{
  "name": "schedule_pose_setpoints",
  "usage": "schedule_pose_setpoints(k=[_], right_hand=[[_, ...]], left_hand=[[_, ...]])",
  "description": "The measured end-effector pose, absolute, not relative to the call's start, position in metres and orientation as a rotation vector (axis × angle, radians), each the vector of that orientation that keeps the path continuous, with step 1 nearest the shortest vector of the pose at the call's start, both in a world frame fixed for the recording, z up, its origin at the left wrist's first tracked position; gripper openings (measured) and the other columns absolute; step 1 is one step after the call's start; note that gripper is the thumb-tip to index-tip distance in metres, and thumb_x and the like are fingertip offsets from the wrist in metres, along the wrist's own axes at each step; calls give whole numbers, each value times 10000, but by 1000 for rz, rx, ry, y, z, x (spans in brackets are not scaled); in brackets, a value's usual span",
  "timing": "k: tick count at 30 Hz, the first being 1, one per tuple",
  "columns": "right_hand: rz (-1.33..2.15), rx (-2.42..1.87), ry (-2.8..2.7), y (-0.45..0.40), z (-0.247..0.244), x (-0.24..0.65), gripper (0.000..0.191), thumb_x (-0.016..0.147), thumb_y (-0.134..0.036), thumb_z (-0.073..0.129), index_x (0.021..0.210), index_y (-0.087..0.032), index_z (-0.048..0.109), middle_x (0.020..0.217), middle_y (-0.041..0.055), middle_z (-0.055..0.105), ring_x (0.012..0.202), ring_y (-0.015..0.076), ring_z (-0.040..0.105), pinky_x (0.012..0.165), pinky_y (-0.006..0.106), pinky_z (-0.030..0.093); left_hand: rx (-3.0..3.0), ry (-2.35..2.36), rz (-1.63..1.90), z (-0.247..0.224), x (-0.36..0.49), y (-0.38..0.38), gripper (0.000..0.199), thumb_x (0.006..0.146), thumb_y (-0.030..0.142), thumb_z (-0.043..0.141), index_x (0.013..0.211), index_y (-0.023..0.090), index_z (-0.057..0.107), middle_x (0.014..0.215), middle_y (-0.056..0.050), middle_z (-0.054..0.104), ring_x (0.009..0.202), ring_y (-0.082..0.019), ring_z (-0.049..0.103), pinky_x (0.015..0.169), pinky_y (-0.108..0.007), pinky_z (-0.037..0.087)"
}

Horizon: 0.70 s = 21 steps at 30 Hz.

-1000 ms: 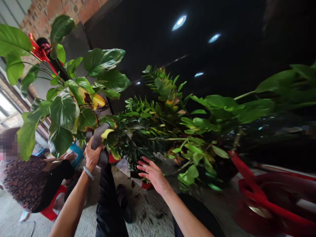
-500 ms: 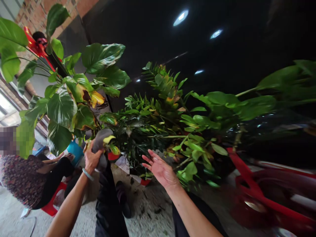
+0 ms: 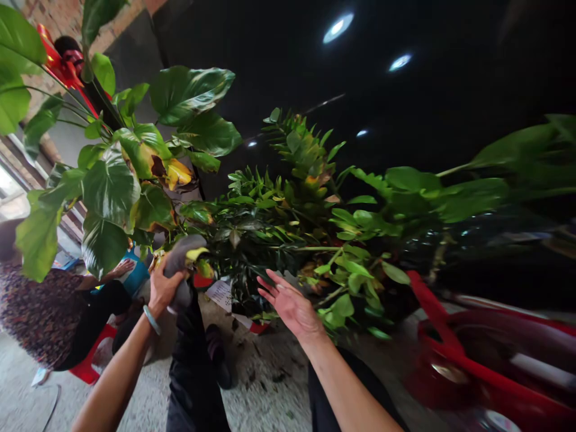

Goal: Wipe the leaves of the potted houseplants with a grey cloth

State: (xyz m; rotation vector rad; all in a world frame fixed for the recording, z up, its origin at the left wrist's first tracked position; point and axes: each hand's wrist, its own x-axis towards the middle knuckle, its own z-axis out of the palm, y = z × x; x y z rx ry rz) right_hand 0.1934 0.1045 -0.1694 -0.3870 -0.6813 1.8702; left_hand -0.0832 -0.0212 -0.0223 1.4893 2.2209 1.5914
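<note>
Holding grey cloth-like item (image 3: 182, 252) beside broad-leaved plant (image 3: 110, 189).
Clamped around item with left grip (image 3: 164, 288); extended near smaller-leaved foliage (image 3: 292, 210) with right grip (image 3: 294, 309), fingers apart.

A smooth, pale grey-blue, ring-shaped bangle (image 3: 152, 321) circles the person's left wrist, worn with long, creased black fabric trousers (image 3: 194, 384); the left hand (image 3: 164, 285), right hand (image 3: 294, 309) and both forearms (image 3: 117, 366) are bare.
</note>
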Motion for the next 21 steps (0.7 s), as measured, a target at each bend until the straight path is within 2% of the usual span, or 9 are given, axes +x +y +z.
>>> schedule_pose_setpoints(k=[2, 4, 7, 11, 14, 18, 21], right_hand=[[1875, -383, -685, 104, -169, 191, 329, 686, -348, 828, 1012, -301, 824, 1115, 62, 828, 1271, 336, 672, 1152, 576, 440], [1869, -384, -681, 102, -169, 190, 330, 663, -344, 844, 989, -297, 832, 1101, 61, 833, 1269, 335, 676, 1174, 564, 421], [1847, -402, -676, 100, -172, 190, 320, 642, -352, 860, 956, -295, 838, 1149, 56, 826, 1253, 342, 686, 1168, 563, 428], [1841, -442, -693, 100, -175, 196, 314, 659, -366, 857, 964, -295, 831, 1245, 68, 796, 1210, 356, 707, 1083, 584, 487], [1841, -450, -712, 101, -175, 198, 323, 684, -348, 837, 998, -276, 821, 1270, 94, 782, 1222, 364, 699, 1047, 575, 506], [1840, -447, -677, 100, -175, 197, 324, 678, -355, 821, 988, -263, 820, 1226, 98, 795, 1223, 358, 697, 1045, 544, 508], [1845, -443, -673, 98, -174, 196, 340, 710, -398, 783, 1020, -263, 811, 1245, 105, 786, 1249, 360, 681, 1051, 544, 505]], left_hand=[[1457, 2284, 1713, -1, -89, -5, 592, 762, 342, 792, 1329, 214, 684, 1200, -72, 772, 1120, -276, 712, 1031, -393, 542], [1402, 2336, 1699, 2, -89, 10, 587, 771, 329, 789, 1332, 201, 673, 1182, -88, 774, 1103, -270, 720, 1020, -397, 546], [1373, 2345, 1484, -29, -75, 9, 595, 720, 275, 824, 1290, 168, 695, 1145, -110, 782, 1105, -302, 718, 1015, -429, 546], [1488, 2066, 1287, -64, -55, -28, 596, 701, 275, 807, 1284, 194, 716, 1089, -50, 793, 1053, -318, 722, 973, -432, 569], [1528, 2046, 1483, -38, -54, -36, 562, 720, 304, 803, 1269, 208, 730, 1160, -67, 780, 1093, -332, 707, 989, -434, 563], [1563, 2105, 1803, 22, -56, 4, 594, 753, 336, 808, 1327, 231, 696, 1255, -67, 748, 1173, -307, 678, 1058, -418, 530], [1542, 2085, 1727, 24, -45, 31, 629, 740, 270, 795, 1354, 212, 674, 1214, -55, 765, 1137, -278, 699, 1059, -415, 533]])
